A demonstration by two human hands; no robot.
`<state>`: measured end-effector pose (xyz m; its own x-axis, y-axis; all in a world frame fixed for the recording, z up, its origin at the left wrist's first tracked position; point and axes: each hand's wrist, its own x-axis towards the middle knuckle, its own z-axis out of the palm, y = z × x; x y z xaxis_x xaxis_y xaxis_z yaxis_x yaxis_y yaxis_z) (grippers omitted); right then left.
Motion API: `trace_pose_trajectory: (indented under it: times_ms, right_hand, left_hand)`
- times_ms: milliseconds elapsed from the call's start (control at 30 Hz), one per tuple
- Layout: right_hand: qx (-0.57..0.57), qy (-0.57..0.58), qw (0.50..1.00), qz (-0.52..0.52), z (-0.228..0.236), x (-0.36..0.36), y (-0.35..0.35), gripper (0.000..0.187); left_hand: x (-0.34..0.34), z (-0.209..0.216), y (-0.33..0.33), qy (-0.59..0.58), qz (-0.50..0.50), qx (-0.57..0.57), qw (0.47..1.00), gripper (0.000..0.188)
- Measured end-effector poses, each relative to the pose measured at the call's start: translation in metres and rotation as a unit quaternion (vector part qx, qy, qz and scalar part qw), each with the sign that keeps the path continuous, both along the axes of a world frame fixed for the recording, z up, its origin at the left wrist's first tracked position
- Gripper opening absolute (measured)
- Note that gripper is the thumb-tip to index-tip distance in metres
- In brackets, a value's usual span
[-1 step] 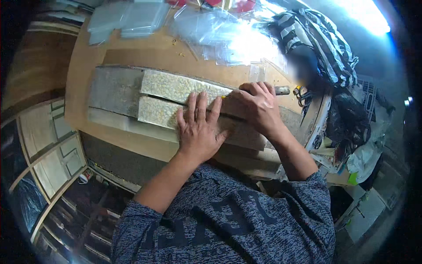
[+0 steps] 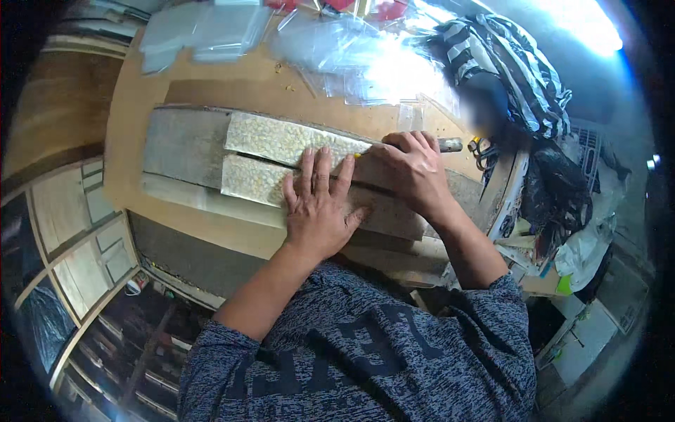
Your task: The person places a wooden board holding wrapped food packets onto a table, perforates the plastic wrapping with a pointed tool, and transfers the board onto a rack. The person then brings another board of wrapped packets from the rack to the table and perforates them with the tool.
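Observation:
Two long pale strips with a pebbly, mottled surface lie side by side, the far strip point(image 2: 281, 136) and the near strip point(image 2: 251, 179), with a dark gap between them. They rest on a worn grey board point(image 2: 184, 144). My left hand point(image 2: 320, 204) lies flat with fingers spread across both strips. Just right of it, my right hand point(image 2: 420, 169) is closed low over the far strip, fingers curled. A small yellow bit point(image 2: 357, 155) shows by its fingertips; what it grips is hidden. Beyond its knuckles juts a grey-brown cylindrical end point(image 2: 451, 145), perhaps a handle.
Clear plastic sheets point(image 2: 330, 53) and stacked translucent panels point(image 2: 228, 32) cover the table's far side. Scissors with yellow on the handles point(image 2: 481, 151) lie at right. A striped bag point(image 2: 524, 77) and black plastic point(image 2: 559, 186) crowd the right edge. Framed panels point(image 2: 67, 218) stand at left.

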<state>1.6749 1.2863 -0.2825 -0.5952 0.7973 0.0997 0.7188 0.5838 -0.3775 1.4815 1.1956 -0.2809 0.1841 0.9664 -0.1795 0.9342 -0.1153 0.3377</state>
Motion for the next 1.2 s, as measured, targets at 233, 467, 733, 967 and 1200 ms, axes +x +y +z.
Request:
trace_pose_trajectory:
  times_ms: [233,467,733,967,1200]
  right_hand:
    - [-0.034,0.017,0.999,-0.009,0.009,0.001,-0.004,0.03]
    - [-0.043,0.007,0.998,-0.054,0.022,0.0,-0.011,0.03]
    - [0.006,-0.045,0.998,-0.043,0.028,-0.011,-0.023,0.034]
    - [0.013,-0.014,0.999,-0.039,0.021,-0.015,-0.025,0.027]
    - [-0.063,0.056,0.984,-0.156,0.034,-0.002,-0.029,0.023]
  left_hand:
    - [-0.007,0.012,-0.003,-0.004,-0.018,0.018,1.0,0.085]
    - [-0.016,0.008,-0.006,-0.001,-0.024,0.048,0.999,0.083]
    - [-0.018,0.016,-0.01,-0.007,-0.026,0.024,0.999,0.086]
    - [-0.021,0.013,-0.013,-0.011,-0.026,0.03,0.999,0.087]
    - [-0.022,0.017,-0.015,-0.011,-0.033,0.053,0.998,0.079]
